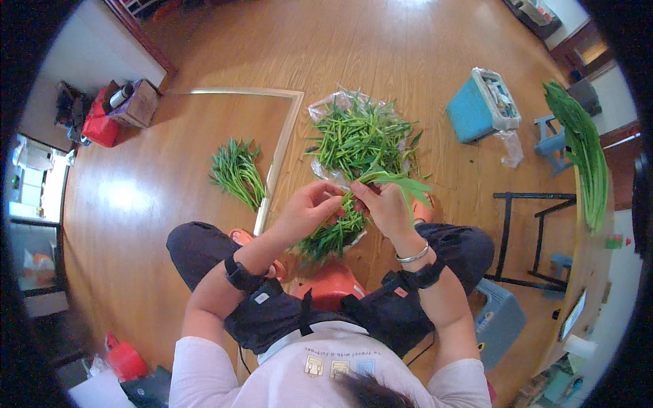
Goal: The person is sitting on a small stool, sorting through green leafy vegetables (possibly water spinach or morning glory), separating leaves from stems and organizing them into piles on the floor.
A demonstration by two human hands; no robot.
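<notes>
Both hands meet in front of me at one leafy green vegetable stem [403, 182]. My right hand [380, 204] pinches it between thumb and fingers, with long leaves spreading out past the knuckles. My left hand [319, 204] grips the stem's other end with thumb and forefinger. Just beyond the hands, a big heap of cut greens [357, 137] lies on a clear plastic bag [326, 107]. Below my hands is a smaller pile of greens [329, 239], partly covered by my left hand; what it rests in is mostly hidden.
A bundle of long-stemmed greens [237, 173] lies on the wooden floor at left. A blue bin [472, 109] with a bag liner stands at far right. Large leafy stalks [581, 153] lie on a table at the right edge. A grey plastic stool [500, 321] is beside my right leg.
</notes>
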